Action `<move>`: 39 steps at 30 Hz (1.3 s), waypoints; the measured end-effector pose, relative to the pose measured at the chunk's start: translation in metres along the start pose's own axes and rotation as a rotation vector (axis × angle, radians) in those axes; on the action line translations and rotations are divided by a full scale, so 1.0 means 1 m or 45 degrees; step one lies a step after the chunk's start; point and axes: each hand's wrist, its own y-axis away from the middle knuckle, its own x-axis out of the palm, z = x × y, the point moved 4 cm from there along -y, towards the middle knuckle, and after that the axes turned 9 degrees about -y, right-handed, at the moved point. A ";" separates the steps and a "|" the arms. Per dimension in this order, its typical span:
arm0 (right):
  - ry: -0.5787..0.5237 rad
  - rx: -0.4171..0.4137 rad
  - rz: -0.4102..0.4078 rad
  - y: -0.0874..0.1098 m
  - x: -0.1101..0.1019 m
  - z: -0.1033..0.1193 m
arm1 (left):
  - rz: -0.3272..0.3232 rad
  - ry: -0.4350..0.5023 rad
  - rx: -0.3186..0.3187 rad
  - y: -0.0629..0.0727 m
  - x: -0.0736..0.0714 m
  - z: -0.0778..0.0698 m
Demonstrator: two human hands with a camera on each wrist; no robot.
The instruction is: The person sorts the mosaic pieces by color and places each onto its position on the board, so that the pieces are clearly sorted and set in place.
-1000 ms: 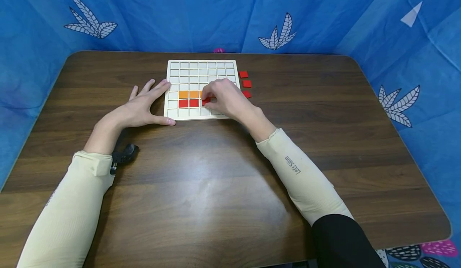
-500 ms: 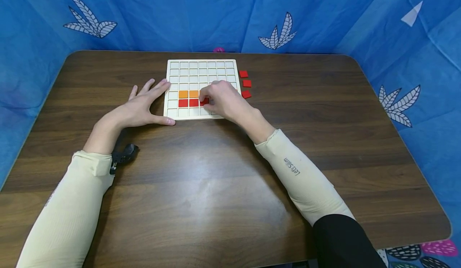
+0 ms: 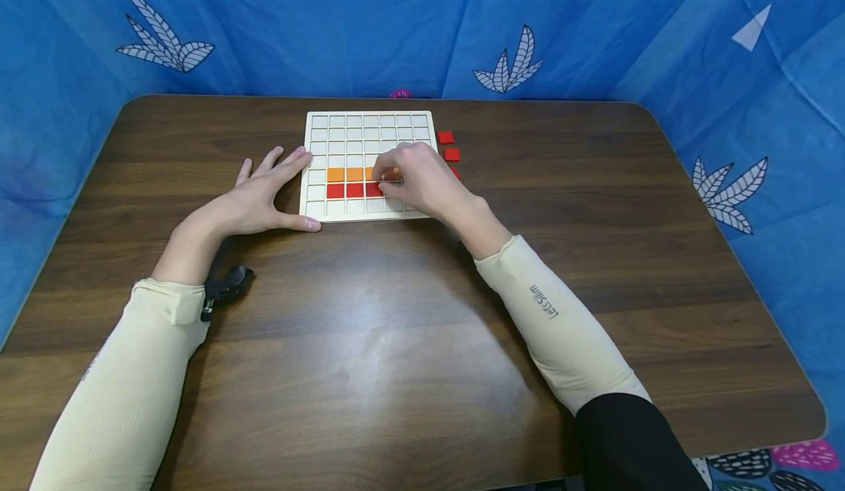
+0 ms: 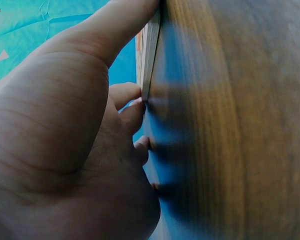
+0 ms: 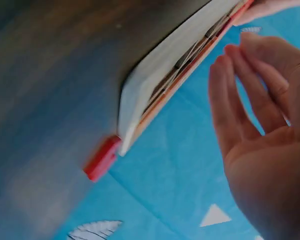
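Observation:
A white gridded board (image 3: 371,121) lies near the table's far side. My left hand (image 3: 254,199) is spread along its left edge, with the thumb at the near corner; the left wrist view has fingertips against the board's side (image 4: 151,57). Over the right part of the grid is my right hand (image 3: 425,181), thumb and forefinger beside the third red tile (image 3: 372,190). That tile sits in line with two more red tiles (image 3: 345,191). Orange tiles (image 3: 345,175) fill cells one row farther back, partly covered by the right hand. No tile shows between the fingers (image 5: 235,75) in the right wrist view.
Loose red tiles (image 3: 452,155) lie on the brown table (image 3: 594,205) along the board's right side, one mostly hidden by the right hand. Blue patterned cloth (image 3: 370,28) hangs behind the table and at its sides.
The right hand has pulled slightly right off the third red tile, which now shows more fully in its cell. The left hand has stayed put.

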 end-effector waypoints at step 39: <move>-0.088 0.432 0.059 0.065 -0.059 -0.096 | -0.001 0.006 0.008 0.000 0.001 0.002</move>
